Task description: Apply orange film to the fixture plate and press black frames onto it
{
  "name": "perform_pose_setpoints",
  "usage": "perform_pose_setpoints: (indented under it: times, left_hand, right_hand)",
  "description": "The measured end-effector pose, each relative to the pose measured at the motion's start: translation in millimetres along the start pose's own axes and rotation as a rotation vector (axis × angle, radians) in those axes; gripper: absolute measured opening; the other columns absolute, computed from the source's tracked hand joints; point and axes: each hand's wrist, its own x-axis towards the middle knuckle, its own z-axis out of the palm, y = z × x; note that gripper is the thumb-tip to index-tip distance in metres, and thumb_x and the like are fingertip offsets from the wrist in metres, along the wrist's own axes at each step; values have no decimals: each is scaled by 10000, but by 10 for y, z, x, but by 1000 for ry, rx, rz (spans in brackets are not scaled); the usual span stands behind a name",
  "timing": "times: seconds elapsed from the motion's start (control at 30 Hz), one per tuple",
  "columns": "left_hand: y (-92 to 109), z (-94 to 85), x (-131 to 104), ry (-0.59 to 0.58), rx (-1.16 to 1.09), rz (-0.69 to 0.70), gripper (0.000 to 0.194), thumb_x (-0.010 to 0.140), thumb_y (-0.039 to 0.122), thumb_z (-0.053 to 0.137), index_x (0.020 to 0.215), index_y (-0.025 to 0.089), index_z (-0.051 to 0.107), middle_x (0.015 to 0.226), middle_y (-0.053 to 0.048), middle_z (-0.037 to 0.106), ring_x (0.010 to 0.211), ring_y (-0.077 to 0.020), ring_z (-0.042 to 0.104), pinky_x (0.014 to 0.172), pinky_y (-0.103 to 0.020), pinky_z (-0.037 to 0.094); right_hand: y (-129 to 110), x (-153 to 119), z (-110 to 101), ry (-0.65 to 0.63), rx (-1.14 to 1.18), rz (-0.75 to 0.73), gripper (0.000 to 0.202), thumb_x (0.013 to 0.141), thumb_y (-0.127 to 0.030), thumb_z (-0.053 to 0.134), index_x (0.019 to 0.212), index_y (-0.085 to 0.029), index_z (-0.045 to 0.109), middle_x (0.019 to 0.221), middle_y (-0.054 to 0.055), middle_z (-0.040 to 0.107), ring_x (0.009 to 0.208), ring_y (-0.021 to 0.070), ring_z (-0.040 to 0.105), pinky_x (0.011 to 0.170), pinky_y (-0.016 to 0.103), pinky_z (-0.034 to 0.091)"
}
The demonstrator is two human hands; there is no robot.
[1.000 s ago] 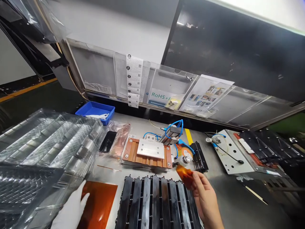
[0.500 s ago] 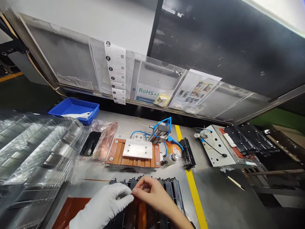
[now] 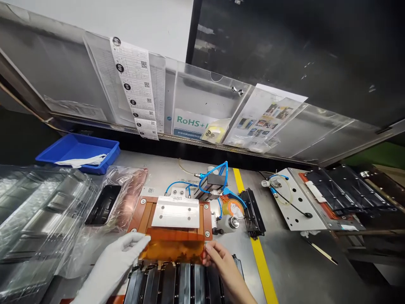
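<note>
A strip of see-through amber film (image 3: 173, 251) is stretched between my two hands. My left hand (image 3: 122, 253), in a white glove, pinches its left end. Bare, my right hand (image 3: 220, 257) pinches the right end between thumb and fingers. Just beyond the film lies a brown fixture (image 3: 144, 213) with a silver metal plate (image 3: 175, 213) on top. Several long black plastic parts (image 3: 180, 285) lie side by side below the film, nearest to me.
Clear plastic trays (image 3: 41, 219) are stacked at left, near a phone (image 3: 103, 204) and a blue bin (image 3: 76, 147). Behind the fixture stands a pneumatic cylinder (image 3: 210, 185) with blue hoses. A single black part (image 3: 252, 213) lies by the yellow line (image 3: 262, 266); a grey metal box (image 3: 289, 198) stands further right.
My hands, close together before, have moved apart and the amber film is now spread level between them, nearer the fixture. The camera view has shifted closer to the bench.
</note>
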Motion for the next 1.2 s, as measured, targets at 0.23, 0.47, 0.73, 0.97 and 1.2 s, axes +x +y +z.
perform_pose_setpoints:
  times: [0.23, 0.47, 0.73, 0.97, 1.2]
  left_hand:
    - [107, 104, 312, -40, 34, 24, 553, 659, 764, 638, 707, 214, 614, 574, 42, 520, 563, -158, 434, 568, -299, 341]
    - [-79, 136, 713, -96, 42, 49, 472, 809, 677, 587, 694, 242, 445, 513, 90, 471, 504, -133, 386, 583, -296, 274]
    - [-77, 162, 811, -119, 73, 31, 508, 798, 707, 566, 653, 255, 382, 501, 102, 420, 491, -132, 377, 574, -302, 295]
    - [-58, 166, 866, -62, 131, 33, 456, 814, 634, 566, 643, 258, 373, 465, 111, 376, 488, -130, 329, 573, -303, 247]
    - [-59, 150, 913, 1, 182, 54, 440, 780, 644, 576, 643, 262, 404, 485, 101, 397, 508, -144, 359, 604, -314, 279]
  right_hand:
    - [-180, 460, 12, 46, -51, 9, 593, 663, -752, 760, 689, -187, 583, 549, -53, 549, 465, 75, 414, 477, 218, 307]
    - [-226, 863, -50, 42, -129, 74, 483, 717, -641, 717, 649, -212, 504, 402, -112, 415, 356, 52, 278, 406, 217, 182]
    - [-228, 1003, -90, 46, -199, 121, 416, 737, -581, 682, 666, -222, 484, 384, -108, 453, 314, 53, 305, 378, 201, 195]
    - [-292, 1039, -46, 69, -233, 119, 380, 719, -556, 647, 647, -227, 472, 377, -108, 445, 313, 48, 307, 369, 197, 190]
    - [-338, 1041, -13, 99, -325, 101, 341, 750, -526, 619, 655, -233, 471, 448, -95, 488, 331, 56, 345, 356, 194, 238]
